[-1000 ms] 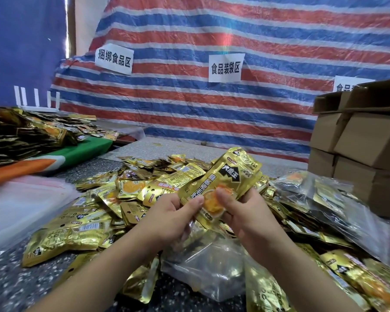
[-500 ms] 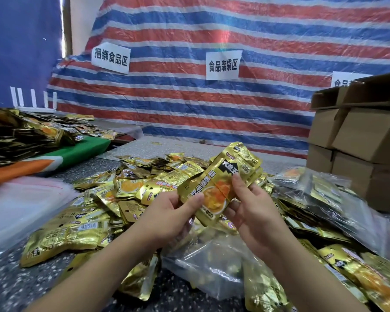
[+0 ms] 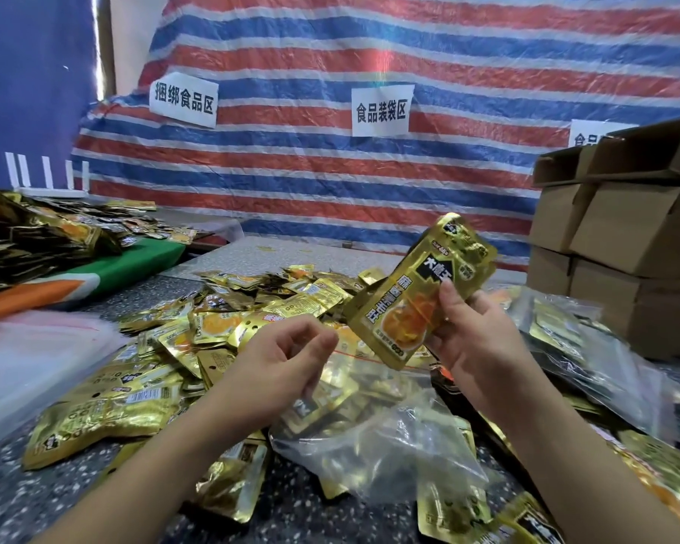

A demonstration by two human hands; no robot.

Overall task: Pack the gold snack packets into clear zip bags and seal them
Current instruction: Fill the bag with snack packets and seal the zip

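Observation:
My right hand (image 3: 483,347) grips a small stack of gold snack packets (image 3: 413,304), tilted up above the table. My left hand (image 3: 275,367) hovers just left of it with loosely curled fingers and holds nothing I can see. Under both hands lies a crumpled clear zip bag (image 3: 389,445) with some gold packets inside; its red zip line shows between my hands. A loose heap of gold packets (image 3: 228,320) covers the speckled table in front of me.
Filled clear bags (image 3: 589,347) lie at the right, before stacked cardboard boxes (image 3: 625,229). Empty clear bags (image 3: 28,355) sit at the left edge. Another packet pile (image 3: 28,237) rests on a green and orange cloth. A striped tarp (image 3: 330,182) closes the back.
My left hand has let go of the packet stack and drawn back to the left. My right hand has lifted the stack up and to the right.

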